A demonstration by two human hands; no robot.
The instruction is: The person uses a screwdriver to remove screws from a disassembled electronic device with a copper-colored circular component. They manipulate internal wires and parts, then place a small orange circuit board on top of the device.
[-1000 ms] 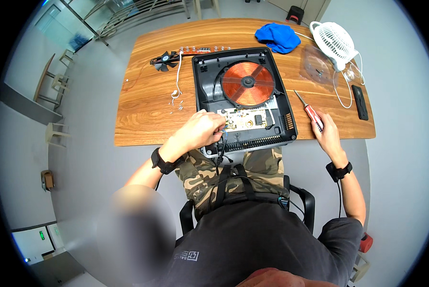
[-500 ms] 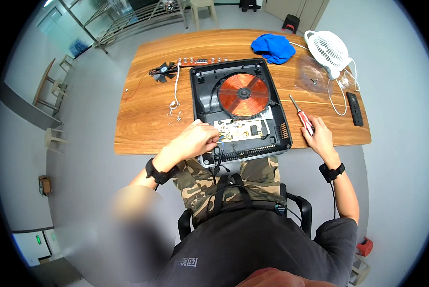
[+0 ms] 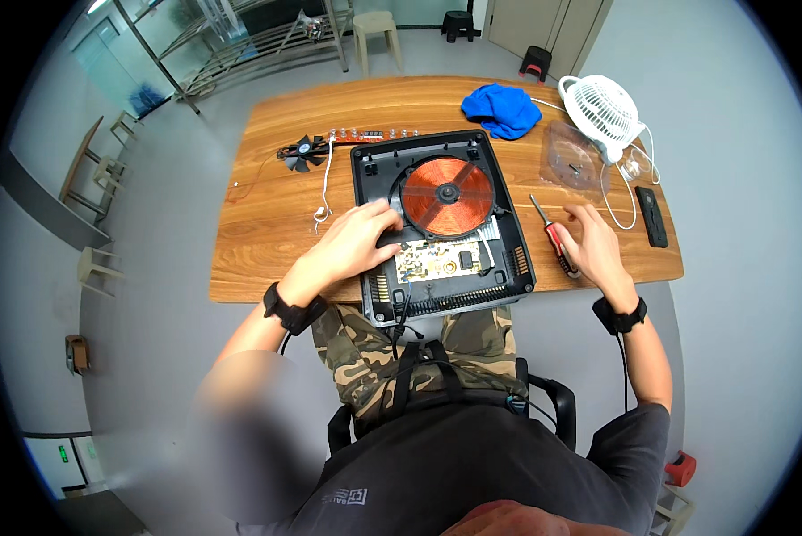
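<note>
An opened induction cooker base (image 3: 514, 259) in black plastic lies at the table's near edge, its round copper coil (image 3: 428, 192) and pale circuit board (image 3: 436, 265) exposed. Over its left side is my left hand (image 3: 356, 241), thumb and fingers parted, fingertips near the board's upper left corner. I see nothing held in it. To the right of the base, a red-handled screwdriver (image 3: 562, 249) lies on the wood, shaft pointing away. Beside its handle rests my right hand (image 3: 596, 250), fingers bent and apart, the thumb close to the handle but not gripping it.
On the wooden table (image 3: 280, 255), a small black fan (image 3: 303, 154) and a red control strip (image 3: 365, 137) lie behind left. A blue cloth (image 3: 501, 112), white desk fan (image 3: 600, 107), clear plastic tray (image 3: 569, 161) with small dark pieces, and black bar (image 3: 651, 217) lie to the right.
My left hand has left the cables at the board's lower left and moved up, its fingers spreading. My right hand has lifted its fingers off the screwdriver handle. The view has shifted slightly.
</note>
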